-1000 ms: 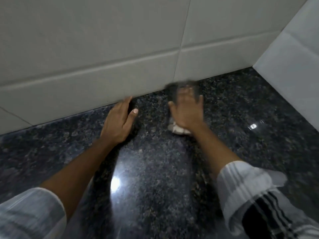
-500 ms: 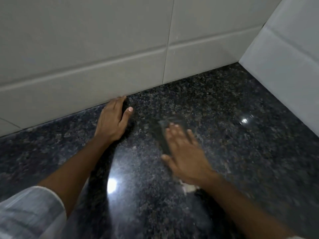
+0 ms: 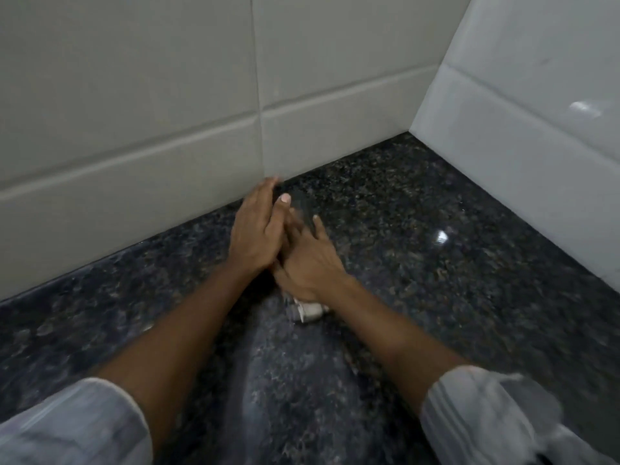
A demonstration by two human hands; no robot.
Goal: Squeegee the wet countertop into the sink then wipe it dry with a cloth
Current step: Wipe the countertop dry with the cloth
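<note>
The right hand [image 3: 310,260] lies palm down on the dark speckled countertop [image 3: 436,280], fingers stretched forward and flat over a cloth [image 3: 310,310], pressing it to the stone rather than curling round it. Only a small pale bunch of the cloth shows, poking out from under the heel of the hand on the near side; a darker blurred patch ahead of the fingertips may be more of the same cloth, though the blur makes that hard to tell. The left hand [image 3: 256,229] rests just beside the right, overlapping its thumb side, with fingers straight and loosely together, pointing toward the wall and holding nothing. Its fingertips reach almost to the foot of the back wall's pale tiles [image 3: 167,129]. Both forearms run back toward the camera, each ending in a light rolled sleeve [image 3: 73,427] at the lower corners. The countertop is glossy, with a bright light reflection to the right of the hands and a paler streaked band running between the forearms. A second tiled wall [image 3: 536,112], whiter and shinier, meets the back wall at the far right corner.
</note>
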